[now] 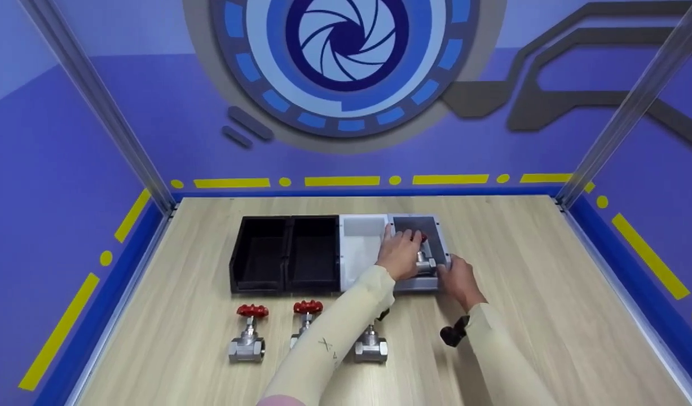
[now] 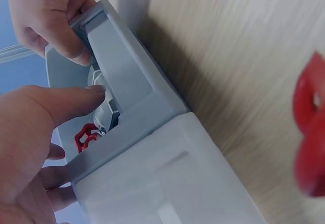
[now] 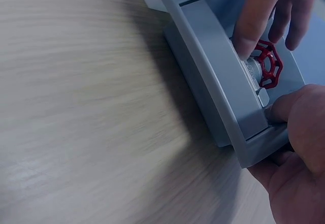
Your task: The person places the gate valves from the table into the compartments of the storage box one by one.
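Note:
A gate valve with a red handwheel and a silver body lies in the grey bin at the right end of the row. My left hand reaches over this bin, fingers spread fairly straight. Its thumb rests at the valve's body in the left wrist view. With my right hand I grip the bin's right front corner, thumb inside the wall and fingers outside. The right thumb tip is close beside the valve's end.
Left of the grey bin stand a white bin and two black bins. Three more valves stand upright on the wooden table before the bins, partly behind my left sleeve.

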The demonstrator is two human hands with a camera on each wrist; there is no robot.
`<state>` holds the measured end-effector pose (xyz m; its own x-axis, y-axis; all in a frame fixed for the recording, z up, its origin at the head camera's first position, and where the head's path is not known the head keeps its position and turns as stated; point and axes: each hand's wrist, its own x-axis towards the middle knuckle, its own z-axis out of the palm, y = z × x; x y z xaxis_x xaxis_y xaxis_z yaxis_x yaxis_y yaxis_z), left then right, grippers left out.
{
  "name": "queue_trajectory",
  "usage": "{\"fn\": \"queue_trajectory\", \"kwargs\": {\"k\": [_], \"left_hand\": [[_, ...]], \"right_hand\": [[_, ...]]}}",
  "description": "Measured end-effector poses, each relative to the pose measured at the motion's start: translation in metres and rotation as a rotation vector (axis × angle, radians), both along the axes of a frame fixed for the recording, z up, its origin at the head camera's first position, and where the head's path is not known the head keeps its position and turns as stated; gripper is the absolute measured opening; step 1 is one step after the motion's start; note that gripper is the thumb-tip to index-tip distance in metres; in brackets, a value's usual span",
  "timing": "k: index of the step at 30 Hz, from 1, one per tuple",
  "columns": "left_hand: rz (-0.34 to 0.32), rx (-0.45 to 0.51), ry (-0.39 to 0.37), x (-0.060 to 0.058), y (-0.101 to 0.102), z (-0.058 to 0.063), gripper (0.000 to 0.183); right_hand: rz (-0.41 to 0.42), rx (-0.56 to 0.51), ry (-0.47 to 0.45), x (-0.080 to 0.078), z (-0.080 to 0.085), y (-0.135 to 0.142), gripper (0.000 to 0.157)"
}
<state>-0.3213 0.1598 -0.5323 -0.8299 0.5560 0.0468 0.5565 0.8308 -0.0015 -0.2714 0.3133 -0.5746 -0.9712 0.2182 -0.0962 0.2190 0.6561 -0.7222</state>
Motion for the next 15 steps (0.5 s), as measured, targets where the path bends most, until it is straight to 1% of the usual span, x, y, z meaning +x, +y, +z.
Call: {"fn": "queue_trajectory", "kwargs": {"k": [5,9,12,15], "left_hand": [[-0.013,0.030,-0.003,0.006,-0.002,0.004,0.064],[-0.013,0.048,0.022,0.011,-0.007,0.008,0.060],[-0.017,0.059,0.038,0.015,-0.008,0.008,0.060],[-0.022,0.054,0.048,0.018,-0.010,0.007,0.061]], "right_hand": [[0.007,-0.007,-0.013,0.000,0.000,0.002,0.025],[0.015,0.009,0.006,-0.002,0.001,0.001,0.022],[0.011,0.022,0.021,-0.001,0.001,0.001,0.020],[0.007,0.014,0.018,0.000,0.000,0.000,0.019]]}}
